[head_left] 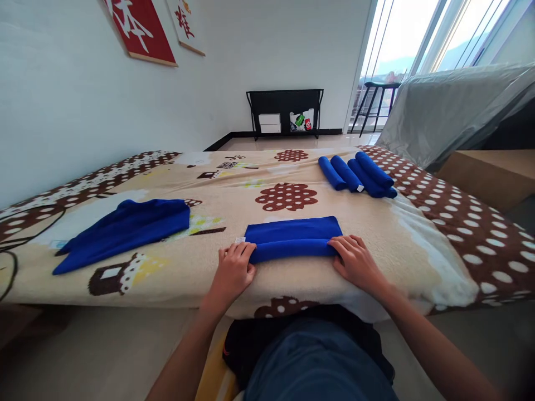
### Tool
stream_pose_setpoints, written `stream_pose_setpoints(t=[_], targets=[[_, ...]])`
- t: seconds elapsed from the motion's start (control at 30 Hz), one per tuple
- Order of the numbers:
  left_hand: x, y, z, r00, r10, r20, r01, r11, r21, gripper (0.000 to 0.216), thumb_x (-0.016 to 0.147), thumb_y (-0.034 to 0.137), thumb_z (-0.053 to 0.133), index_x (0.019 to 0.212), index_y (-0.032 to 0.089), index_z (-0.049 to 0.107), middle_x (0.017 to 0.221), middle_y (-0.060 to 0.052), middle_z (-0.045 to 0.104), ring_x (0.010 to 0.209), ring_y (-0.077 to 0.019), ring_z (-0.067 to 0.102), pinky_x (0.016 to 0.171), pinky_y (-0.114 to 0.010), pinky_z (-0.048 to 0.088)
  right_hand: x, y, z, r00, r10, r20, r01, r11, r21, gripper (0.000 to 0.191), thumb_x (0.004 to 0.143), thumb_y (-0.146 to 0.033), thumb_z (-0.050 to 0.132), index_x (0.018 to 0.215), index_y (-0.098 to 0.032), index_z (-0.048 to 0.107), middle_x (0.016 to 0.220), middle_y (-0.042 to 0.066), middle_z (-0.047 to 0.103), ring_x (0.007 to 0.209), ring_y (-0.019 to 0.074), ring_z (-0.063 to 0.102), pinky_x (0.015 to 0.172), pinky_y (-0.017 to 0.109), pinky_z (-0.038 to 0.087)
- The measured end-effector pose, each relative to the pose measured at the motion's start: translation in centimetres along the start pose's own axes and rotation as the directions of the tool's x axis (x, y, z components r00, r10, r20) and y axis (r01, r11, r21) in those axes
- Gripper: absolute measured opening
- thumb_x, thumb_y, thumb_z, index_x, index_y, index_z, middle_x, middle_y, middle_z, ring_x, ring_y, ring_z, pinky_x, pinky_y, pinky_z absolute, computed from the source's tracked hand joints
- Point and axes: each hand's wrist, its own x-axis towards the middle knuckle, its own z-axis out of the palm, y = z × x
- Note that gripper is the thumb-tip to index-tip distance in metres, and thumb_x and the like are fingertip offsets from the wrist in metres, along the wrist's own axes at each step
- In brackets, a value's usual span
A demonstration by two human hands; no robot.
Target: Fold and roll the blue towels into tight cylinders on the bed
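Note:
A blue towel (292, 229) lies in front of me near the bed's front edge, its near side rolled up and its far side still flat. My left hand (237, 266) grips the left end of the roll, close to a small white label. At the right end, my right hand (355, 260) has its fingers curled over the roll. Several rolled blue towels (346, 174) are grouped farther back on the right, one resting on top of another. To the left lies a loose, unrolled blue towel (129, 231).
A beige and brown patterned blanket (225, 206) covers the bed. A black cable (33, 239) curls at the left edge. At the right stand a cardboard box (485, 172) and a plastic-covered piece of furniture (460, 106). A black rack (285, 103) and stool (378, 97) stand beyond.

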Motion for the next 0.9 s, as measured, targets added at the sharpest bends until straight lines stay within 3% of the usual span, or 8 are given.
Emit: stream_pose_setpoints(t=[0.2,0.37,0.63,0.77,0.9], targets=[[1.4,-0.4,1.0,0.998,0.058,0.018,-0.059,0.993,0.101,0.038,0.082,0.009,0.05,0.117,0.018,0.059,0.116,-0.012,0.068,0.106,-0.0322,0.059,0.087,-0.048,0.037,2.8,-0.1,1.4,0.996,0.071,0.05,-0.065,0.991,-0.115,0.02,0.081,-0.008,0.052,0.096,-0.015,0.064,0.097,0.008,0.067,0.096,0.0241,0.058,0.092,0.037,0.037],[1.9,-0.8,1.4,0.998,0.067,-0.005,-0.066,0.99,0.121,0.035,0.087,0.008,0.043,0.118,0.015,0.058,0.112,-0.014,0.068,0.103,-0.0307,0.059,0.089,-0.048,0.035,4.6,-0.5,1.8,0.989,0.116,0.087,-0.091,0.965,-0.245,0.02,0.086,-0.005,0.046,0.093,-0.014,0.062,0.092,0.009,0.065,0.09,0.0244,0.055,0.086,0.037,0.033],[-0.2,-1.2,-1.2,0.972,0.166,0.167,-0.159,0.986,-0.059,0.035,0.081,0.002,0.042,0.103,0.019,0.062,0.103,-0.009,0.071,0.097,-0.0251,0.063,0.088,-0.045,0.039,1.4,-2.0,-0.8,0.984,0.059,0.165,-0.027,0.981,-0.195,0.018,0.087,-0.005,0.048,0.086,-0.018,0.061,0.084,0.005,0.064,0.085,0.0214,0.056,0.085,0.036,0.035],[0.1,0.6,-1.0,0.997,0.07,0.032,-0.072,0.993,0.096,0.035,0.082,0.0,0.041,0.097,0.019,0.066,0.103,-0.012,0.07,0.1,-0.0298,0.063,0.091,-0.053,0.041,1.8,-3.6,0.0,0.995,0.096,0.022,-0.089,0.972,-0.218,0.027,0.09,-0.004,0.045,0.102,-0.015,0.066,0.109,0.01,0.068,0.102,0.0246,0.059,0.098,0.042,0.036],[1.0,4.9,0.5,0.951,0.267,-0.158,-0.267,0.963,0.022,0.045,0.084,0.0,0.042,0.122,0.017,0.062,0.121,-0.012,0.067,0.116,-0.0271,0.06,0.105,-0.046,0.043,2.9,-6.7,1.8,0.993,-0.091,-0.078,0.089,0.996,-0.031,0.045,0.09,-0.003,0.04,0.131,-0.01,0.059,0.136,0.012,0.06,0.128,0.023,0.051,0.111,0.04,0.036]])
